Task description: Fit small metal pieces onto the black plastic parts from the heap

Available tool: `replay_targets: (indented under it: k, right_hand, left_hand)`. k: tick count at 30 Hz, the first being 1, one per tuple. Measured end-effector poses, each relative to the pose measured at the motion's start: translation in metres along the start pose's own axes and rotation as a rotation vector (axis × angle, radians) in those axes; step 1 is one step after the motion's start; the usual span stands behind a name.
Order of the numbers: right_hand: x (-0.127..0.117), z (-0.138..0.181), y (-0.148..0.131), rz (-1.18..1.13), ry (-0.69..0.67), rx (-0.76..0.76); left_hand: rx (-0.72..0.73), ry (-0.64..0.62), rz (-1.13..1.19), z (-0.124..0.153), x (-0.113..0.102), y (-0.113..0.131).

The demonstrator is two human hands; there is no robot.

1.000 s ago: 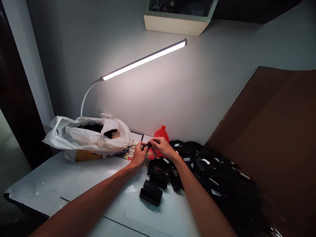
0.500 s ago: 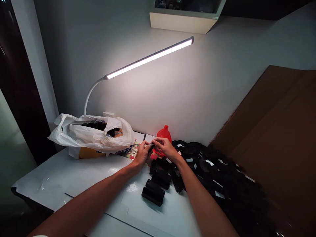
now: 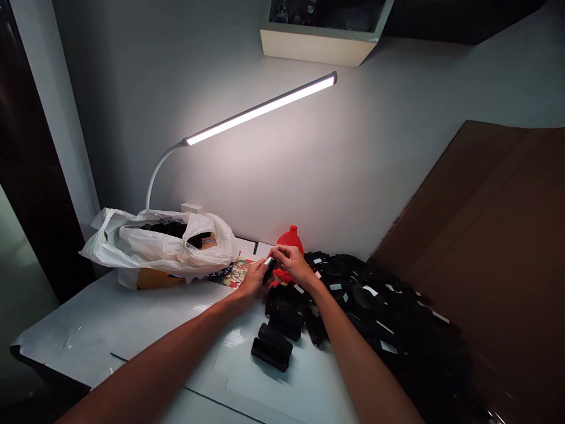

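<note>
My left hand [image 3: 252, 281] and my right hand [image 3: 292, 262] meet over the white table [image 3: 132, 318], both pinched on one small black part with a shiny metal end [image 3: 268, 262]. Right of the hands spreads a big heap of small black parts [image 3: 375, 306], some with white labels. Below the hands, a few black parts stand in a short row [image 3: 276, 341] on the table. A red plastic bag [image 3: 289, 241] sits just behind my right hand.
A white plastic bag [image 3: 163, 244] holding dark pieces lies at the left, over an orange box. A lit white desk lamp [image 3: 260, 109] arches above. A brown cardboard sheet [image 3: 485, 235] leans at the right. A shelf [image 3: 318, 41] hangs on the wall.
The hands have stayed together on the small part and turned it slightly, so its shiny metal end now shows. The view has shifted a little.
</note>
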State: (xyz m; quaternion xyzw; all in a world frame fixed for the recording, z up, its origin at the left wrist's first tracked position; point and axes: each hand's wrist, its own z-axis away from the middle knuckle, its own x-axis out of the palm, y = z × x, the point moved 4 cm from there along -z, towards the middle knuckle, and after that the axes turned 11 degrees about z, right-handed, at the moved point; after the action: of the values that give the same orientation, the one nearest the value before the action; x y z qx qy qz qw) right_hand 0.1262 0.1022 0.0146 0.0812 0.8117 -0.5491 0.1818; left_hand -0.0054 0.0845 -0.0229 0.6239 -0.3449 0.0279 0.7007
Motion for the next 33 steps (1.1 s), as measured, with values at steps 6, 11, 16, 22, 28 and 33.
replay_targets:
  k: [6,11,16,22,28,33]
  right_hand:
    - [-0.001,0.001,-0.002,-0.013,-0.021,0.006]
    - [0.0,0.0,-0.005,0.003,-0.029,-0.011]
    - [0.001,0.0,-0.008,0.008,-0.014,-0.01]
    - [0.005,0.004,-0.017,0.08,-0.057,-0.018]
    - [0.004,0.008,-0.028,0.13,-0.048,-0.047]
    - [0.005,0.008,-0.027,0.149,-0.061,-0.055]
  left_hand:
    - [-0.031,0.008,-0.013,0.003,0.003,0.004]
    - [-0.037,0.006,-0.013,0.004,0.003,0.005]
    - [-0.026,-0.002,0.002,0.0,0.002,0.002]
    - [-0.001,0.034,-0.003,-0.007,-0.002,0.0]
    - [0.071,0.068,-0.041,-0.006,-0.006,0.001]
    - [0.068,0.095,-0.083,-0.003,-0.008,0.002]
